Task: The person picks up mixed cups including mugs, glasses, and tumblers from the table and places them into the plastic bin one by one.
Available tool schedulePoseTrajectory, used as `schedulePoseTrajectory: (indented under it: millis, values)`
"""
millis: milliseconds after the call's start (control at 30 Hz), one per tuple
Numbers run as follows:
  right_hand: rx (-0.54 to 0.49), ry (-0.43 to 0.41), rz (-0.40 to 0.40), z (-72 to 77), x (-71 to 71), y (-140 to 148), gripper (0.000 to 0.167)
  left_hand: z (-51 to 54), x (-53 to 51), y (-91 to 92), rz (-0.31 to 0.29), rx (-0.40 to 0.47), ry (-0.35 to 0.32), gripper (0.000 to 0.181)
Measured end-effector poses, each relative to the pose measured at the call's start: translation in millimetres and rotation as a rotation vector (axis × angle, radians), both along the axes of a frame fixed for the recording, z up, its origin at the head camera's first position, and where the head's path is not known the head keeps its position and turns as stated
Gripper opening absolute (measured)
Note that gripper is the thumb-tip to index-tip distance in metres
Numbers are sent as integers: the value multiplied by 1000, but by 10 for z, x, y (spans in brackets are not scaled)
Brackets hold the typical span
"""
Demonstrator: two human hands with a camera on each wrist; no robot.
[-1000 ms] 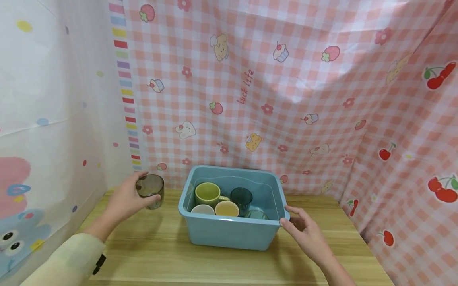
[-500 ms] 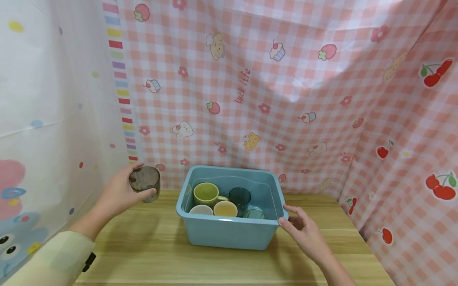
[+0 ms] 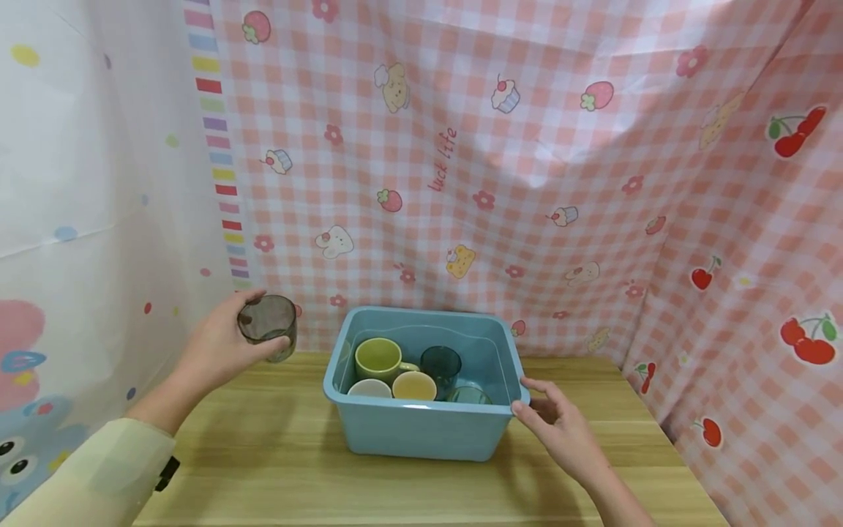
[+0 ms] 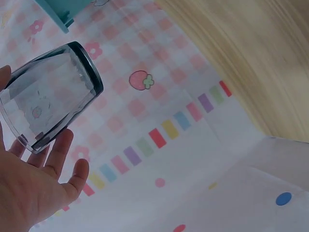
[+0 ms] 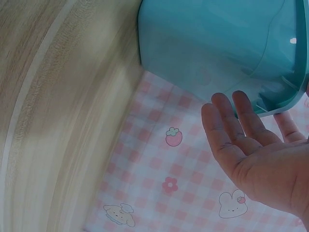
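Observation:
My left hand (image 3: pixel 220 344) holds a smoky see-through drinking glass (image 3: pixel 268 326) up off the table, left of a blue plastic tub (image 3: pixel 421 435). In the left wrist view the glass (image 4: pixel 53 96) lies tilted against the fingers, with its thick base away from the palm. At the tub's front right corner, the thumb and forefinger of my right hand (image 3: pixel 563 432) pinch the rim; the other fingers sit below it. Inside the tub are a green mug (image 3: pixel 377 360), a white cup (image 3: pixel 370 389), a yellow cup (image 3: pixel 414 386), a dark glass (image 3: pixel 441 364) and a pale clear glass (image 3: pixel 470 396).
The tub stands on a wood-grain table (image 3: pixel 276 468), close to a pink checked cloth (image 3: pixel 408 146) hanging at the back. A white printed cloth (image 3: pixel 99 183) hangs on the left, and a cherry-printed one (image 3: pixel 757 329) on the right.
My left hand has raised the glass a little and drawn it slightly left. The right hand keeps its place on the tub's rim. The head view has shifted a bit.

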State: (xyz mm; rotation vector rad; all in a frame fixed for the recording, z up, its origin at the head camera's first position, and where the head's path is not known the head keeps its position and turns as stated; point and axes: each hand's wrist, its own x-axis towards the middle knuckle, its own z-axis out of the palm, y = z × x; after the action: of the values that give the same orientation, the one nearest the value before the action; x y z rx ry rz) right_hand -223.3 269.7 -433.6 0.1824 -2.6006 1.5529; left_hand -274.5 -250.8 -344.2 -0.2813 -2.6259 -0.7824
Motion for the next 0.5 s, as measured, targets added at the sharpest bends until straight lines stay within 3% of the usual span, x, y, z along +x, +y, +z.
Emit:
schedulePoseTrajectory:
  millis: [500]
  values:
    - [47, 27, -8, 10, 5, -6, 50, 191, -94, 168, -26, 7, 50, 93]
